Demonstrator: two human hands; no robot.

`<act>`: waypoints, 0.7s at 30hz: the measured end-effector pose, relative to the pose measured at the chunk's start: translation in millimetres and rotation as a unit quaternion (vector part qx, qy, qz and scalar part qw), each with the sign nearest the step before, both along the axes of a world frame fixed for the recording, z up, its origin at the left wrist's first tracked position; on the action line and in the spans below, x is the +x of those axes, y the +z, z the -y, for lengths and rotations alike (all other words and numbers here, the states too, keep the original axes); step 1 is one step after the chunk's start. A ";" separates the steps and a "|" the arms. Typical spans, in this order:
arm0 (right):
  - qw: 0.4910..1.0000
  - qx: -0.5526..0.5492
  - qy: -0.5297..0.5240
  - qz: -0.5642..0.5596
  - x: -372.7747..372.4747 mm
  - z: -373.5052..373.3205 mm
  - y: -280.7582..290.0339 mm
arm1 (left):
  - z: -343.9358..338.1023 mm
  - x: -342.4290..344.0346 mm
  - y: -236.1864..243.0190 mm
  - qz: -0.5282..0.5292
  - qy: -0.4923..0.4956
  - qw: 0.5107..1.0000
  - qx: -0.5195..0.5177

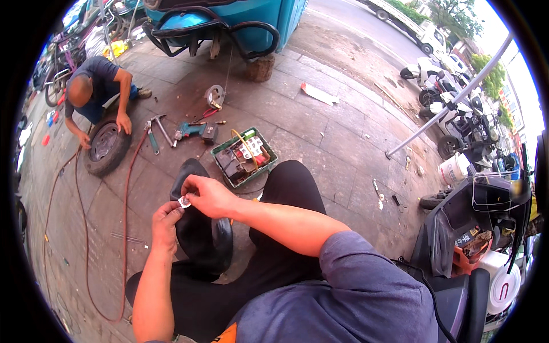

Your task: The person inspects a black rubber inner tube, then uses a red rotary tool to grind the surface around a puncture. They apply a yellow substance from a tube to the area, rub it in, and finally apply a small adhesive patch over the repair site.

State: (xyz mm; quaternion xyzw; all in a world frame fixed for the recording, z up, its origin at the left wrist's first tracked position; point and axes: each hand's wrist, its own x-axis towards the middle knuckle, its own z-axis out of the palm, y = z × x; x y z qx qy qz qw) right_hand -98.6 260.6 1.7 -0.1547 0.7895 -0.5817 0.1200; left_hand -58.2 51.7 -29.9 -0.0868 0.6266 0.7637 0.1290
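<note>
A small whitish-silver piece point(184, 202), possibly a tyre patch, is pinched between the fingertips of both my hands over my lap. My left hand point(164, 227) grips its lower left side with thumb and finger. From the right, my right hand point(209, 196) bends over it, fingers closed on its upper edge. Below them a black rubber inner tube point(200, 231) lies slack across my legs, its upper end point(192, 170) rising behind my right hand. Details of the small piece are hidden by my fingers.
Ahead sit a green basket point(258, 171) of parts, a cordless impact wrench point(194, 132), a hammer point(164, 132) and green-handled pliers point(152, 142). At left, another person point(91, 86) handles a wheel point(107, 150); a red hose point(125, 217) loops nearby. A blue vehicle point(289, 26) stands beyond, a scooter point(452, 223) right.
</note>
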 end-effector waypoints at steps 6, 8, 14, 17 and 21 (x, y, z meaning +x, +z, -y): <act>0.998 0.012 -0.009 -0.061 -4.0 9.2 -14.3 | 5.6 6.8 6.7 -0.021 0.013 0.998 -0.063; 0.999 -0.006 -0.013 -0.044 -3.0 11.2 -14.7 | 15.5 2.0 -5.2 -0.034 -0.014 0.997 -0.063; 0.997 -0.021 0.008 0.076 -4.2 11.9 -17.8 | 8.6 5.0 -3.0 -0.011 -0.020 1.000 0.019; 0.995 -0.020 0.008 0.098 -4.6 11.5 -14.8 | 8.8 4.6 -4.0 -0.010 -0.016 1.000 0.008; 0.994 -0.017 0.002 0.111 -5.2 8.0 -11.5 | 5.3 2.8 -3.2 -0.008 -0.020 1.000 0.011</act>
